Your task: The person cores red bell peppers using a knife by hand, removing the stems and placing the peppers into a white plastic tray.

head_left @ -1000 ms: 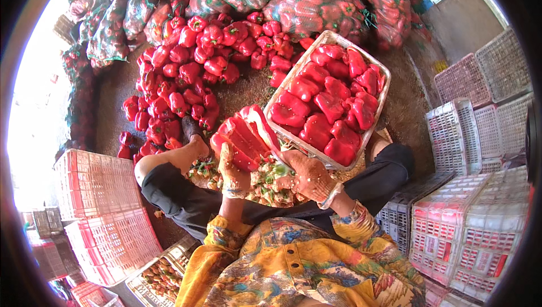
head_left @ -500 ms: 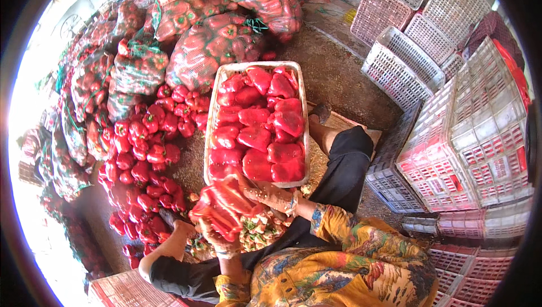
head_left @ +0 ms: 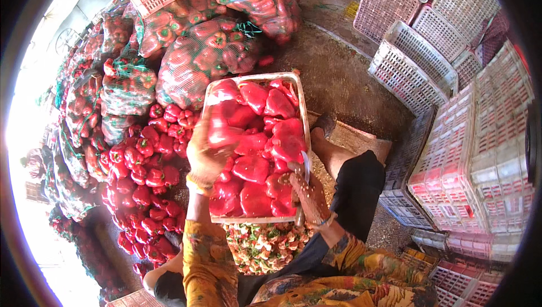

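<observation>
Carefully now, my left hand (head_left: pixel 206 157) clamps a red pepper piece (head_left: pixel 223 132) over the white crate (head_left: pixel 305 137); my right hand (head_left: pixel 309 197) grips a knife (head_left: pixel 305 166).
Best to lay the piece flat among the cut peppers (head_left: pixel 257 166) filling it; below, a tub of trimmings (head_left: pixel 265 245); leftward, whole peppers (head_left: pixel 144 194) and net sacks (head_left: pixel 209 58).

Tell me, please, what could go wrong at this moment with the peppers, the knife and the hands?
1. The right hand grips a knife at the edge of the crate, near the bare foot; a slip could perhaps cut skin.
2. The left hand holds a cut pepper above the heaped crate; pieces may slide over the rim onto the dirt floor.
3. The scrap basket under the crate looks full, so trimmings may spill.
</observation>
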The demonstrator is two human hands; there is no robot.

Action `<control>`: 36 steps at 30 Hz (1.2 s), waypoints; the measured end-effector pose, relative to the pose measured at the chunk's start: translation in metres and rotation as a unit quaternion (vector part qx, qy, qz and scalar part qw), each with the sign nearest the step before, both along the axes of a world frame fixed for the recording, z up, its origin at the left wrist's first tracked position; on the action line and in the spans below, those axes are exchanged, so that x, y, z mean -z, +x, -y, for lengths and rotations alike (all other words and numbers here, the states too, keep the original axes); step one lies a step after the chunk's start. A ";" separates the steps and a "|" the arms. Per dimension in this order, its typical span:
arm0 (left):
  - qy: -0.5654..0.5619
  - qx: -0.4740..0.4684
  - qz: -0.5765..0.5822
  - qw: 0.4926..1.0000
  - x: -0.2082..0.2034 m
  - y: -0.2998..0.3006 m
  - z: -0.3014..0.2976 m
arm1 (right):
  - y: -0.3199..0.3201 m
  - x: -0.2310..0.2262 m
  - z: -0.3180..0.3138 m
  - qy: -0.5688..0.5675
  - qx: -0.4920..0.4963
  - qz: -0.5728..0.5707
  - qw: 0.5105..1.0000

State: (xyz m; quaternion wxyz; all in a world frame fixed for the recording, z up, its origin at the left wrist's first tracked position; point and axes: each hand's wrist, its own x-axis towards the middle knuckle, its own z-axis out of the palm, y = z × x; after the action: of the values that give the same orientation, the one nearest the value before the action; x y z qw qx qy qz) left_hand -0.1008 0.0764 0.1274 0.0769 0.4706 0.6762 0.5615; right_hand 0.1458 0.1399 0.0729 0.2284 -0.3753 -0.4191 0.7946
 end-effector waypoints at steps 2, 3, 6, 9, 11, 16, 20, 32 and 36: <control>-0.237 -0.001 -0.356 0.904 0.061 -0.030 -0.026 | -0.003 0.002 0.003 -0.042 0.004 -0.009 0.999; -0.367 0.009 -0.425 0.827 0.109 -0.038 -0.032 | -0.004 0.004 0.005 -0.044 -0.004 0.000 0.999; -0.466 0.031 -0.334 0.818 0.121 -0.023 -0.064 | -0.004 0.028 -0.005 -0.038 0.039 -0.047 0.997; -0.453 0.030 -0.290 0.843 0.121 -0.028 -0.062 | -0.039 0.035 -0.039 -0.043 0.106 -0.186 0.976; -0.428 0.032 -0.270 0.862 0.128 -0.039 -0.052 | -0.088 -0.007 -0.063 0.091 0.041 -0.090 0.991; -0.299 -0.141 -0.340 0.880 0.156 -0.018 -0.034 | -0.246 0.006 -0.124 0.443 -0.025 0.085 0.892; -0.303 -0.171 -0.331 0.877 0.176 -0.002 -0.027 | -0.280 0.074 -0.123 0.520 -0.175 0.311 0.776; -0.404 -0.137 -0.251 0.869 0.167 0.006 -0.038 | -0.279 0.123 -0.119 0.612 -0.155 0.242 0.737; -0.268 -0.037 -0.073 0.960 0.105 -0.029 0.013 | -0.274 0.120 -0.122 0.682 -0.129 0.211 0.688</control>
State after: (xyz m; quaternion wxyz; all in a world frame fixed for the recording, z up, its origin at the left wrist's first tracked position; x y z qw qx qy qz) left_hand -0.1294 0.0633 0.0223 0.1296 0.4469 0.8226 0.3268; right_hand -0.1284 0.2624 -0.0475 0.2219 -0.2158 -0.9270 0.2117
